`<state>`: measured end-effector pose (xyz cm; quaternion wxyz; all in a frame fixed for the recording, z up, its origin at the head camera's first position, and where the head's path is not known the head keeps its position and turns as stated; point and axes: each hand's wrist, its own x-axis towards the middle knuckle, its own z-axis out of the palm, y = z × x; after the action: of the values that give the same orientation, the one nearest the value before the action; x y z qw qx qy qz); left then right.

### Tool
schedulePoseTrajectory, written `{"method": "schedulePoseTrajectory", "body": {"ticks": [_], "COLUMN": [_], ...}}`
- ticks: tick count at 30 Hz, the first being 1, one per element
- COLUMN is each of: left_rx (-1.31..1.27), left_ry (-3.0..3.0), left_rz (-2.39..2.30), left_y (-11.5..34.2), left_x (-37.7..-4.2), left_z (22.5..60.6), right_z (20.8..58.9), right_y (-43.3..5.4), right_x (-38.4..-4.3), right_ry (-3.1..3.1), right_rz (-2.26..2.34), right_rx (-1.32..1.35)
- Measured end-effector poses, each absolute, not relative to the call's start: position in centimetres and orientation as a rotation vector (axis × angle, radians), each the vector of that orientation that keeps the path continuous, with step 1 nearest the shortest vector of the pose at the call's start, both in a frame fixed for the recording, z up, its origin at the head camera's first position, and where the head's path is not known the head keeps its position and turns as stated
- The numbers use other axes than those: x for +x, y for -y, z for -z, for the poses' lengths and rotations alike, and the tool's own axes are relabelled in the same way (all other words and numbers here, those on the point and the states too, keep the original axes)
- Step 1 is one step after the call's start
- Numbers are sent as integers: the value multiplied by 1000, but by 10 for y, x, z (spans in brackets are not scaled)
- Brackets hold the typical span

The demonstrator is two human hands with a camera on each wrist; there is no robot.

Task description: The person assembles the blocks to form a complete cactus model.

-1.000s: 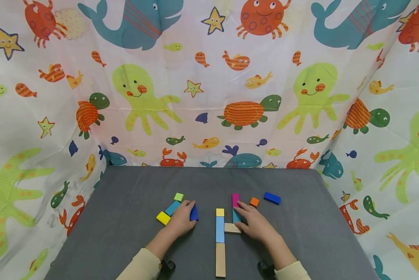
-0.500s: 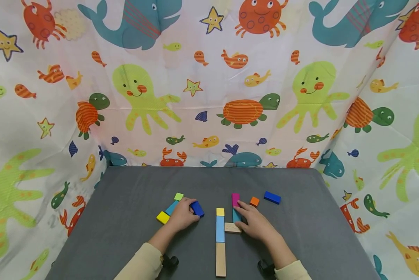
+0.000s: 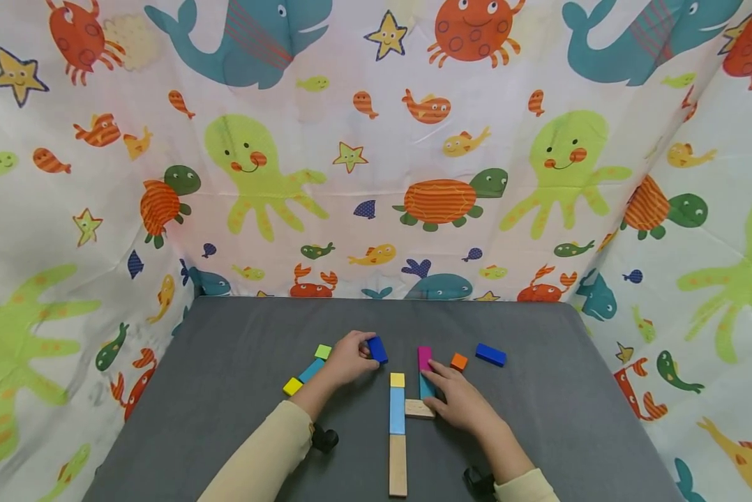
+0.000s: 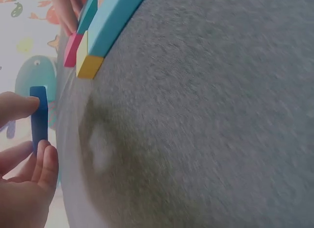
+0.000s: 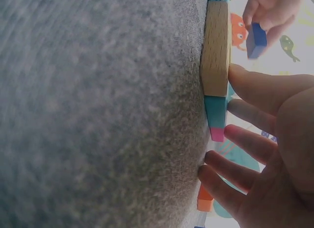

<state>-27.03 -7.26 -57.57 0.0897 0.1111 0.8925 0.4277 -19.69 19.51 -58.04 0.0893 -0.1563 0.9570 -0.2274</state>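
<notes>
Your left hand (image 3: 349, 359) pinches the dark blue block (image 3: 378, 350) between thumb and fingertips, holding it above the worktop (image 3: 527, 446); in your left wrist view it stands out against the curtain (image 3: 382, 237). It is beyond the yellow cube (image 3: 397, 380) and to the left of the magenta block (image 3: 425, 357). The fingers of your right hand (image 3: 460, 399) are extended and spread, with the thumb at the short wooden block (image 3: 419, 408) and the next fingertips by the teal block (image 3: 426, 387) and the magenta one.

In your right wrist view, dark printed characters show on the end of the light blue block (image 3: 397, 411), cut off by the frame edge and too partial to read.

The short wooden block is bare, with streaky grain, and sits against the light blue one. That one lies in line between the yellow cube and a long wooden block (image 3: 397, 466), also unpainted. The coloured pieces are smooth, sharp-edged cuboids, among them an orange cube (image 3: 458, 362) and a second blue block (image 3: 491, 354) to your right, and a green cube (image 3: 323, 351), a blue-green block (image 3: 312, 369) and a yellow block (image 3: 292, 386) to your left. The worktop has a grey, fabric-like surface; the curtain is creased and printed with sea animals.
</notes>
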Motion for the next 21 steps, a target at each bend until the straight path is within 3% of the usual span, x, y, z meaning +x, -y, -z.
{"method": "schedulePoseTrajectory", "body": {"ticks": [21], "left_rx": [358], "left_ry": [-2537], "left_rz": [-1311], "left_y": [42], "left_x": [-279], "left_z": [587], "right_z": [576], "right_y": [-194], "right_x": [-195], "right_ry": [-2845], "right_rz": [691], "right_rx": [-444]}}
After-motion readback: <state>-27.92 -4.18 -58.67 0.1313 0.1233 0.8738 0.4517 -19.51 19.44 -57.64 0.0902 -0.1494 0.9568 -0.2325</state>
